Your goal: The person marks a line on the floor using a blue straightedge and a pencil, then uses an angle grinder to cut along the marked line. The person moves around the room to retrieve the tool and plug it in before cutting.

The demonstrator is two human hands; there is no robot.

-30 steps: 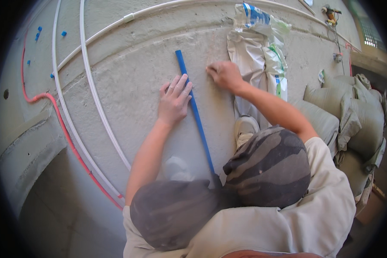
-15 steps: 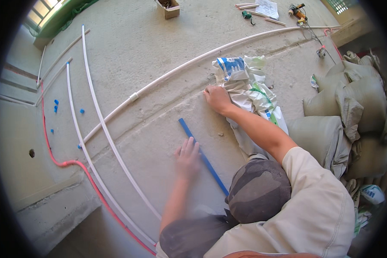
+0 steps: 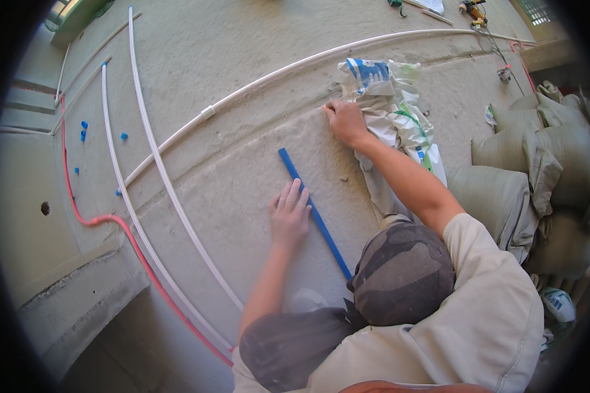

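My left hand [image 3: 288, 209] rests with fingers open and slightly apart on a straight blue pipe [image 3: 330, 239] lying on the concrete floor [image 3: 216, 216]. My right hand [image 3: 344, 121] is stretched out beyond the pipe's far end, fingertips pinched low at the floor beside a groove [image 3: 272, 137]; a small thing between them is too hidden to name. It is right beside crumpled white plastic sacks [image 3: 406, 131] with blue and green print. My knees in dark camouflage cloth show below.
White pipes [image 3: 177, 219] cross the floor, with a red conduit [image 3: 137, 249] and small blue fittings [image 3: 124, 136] at left. Stacked filled sacks [image 3: 564, 157] stand at right. A concrete step [image 3: 92, 295] is lower left; a yellow power tool [image 3: 473, 12] lies at the back.
The view has tilted to take in more floor ahead. My right hand has moved farther forward to the groove by the white sacks. My left hand stays on the blue pipe.
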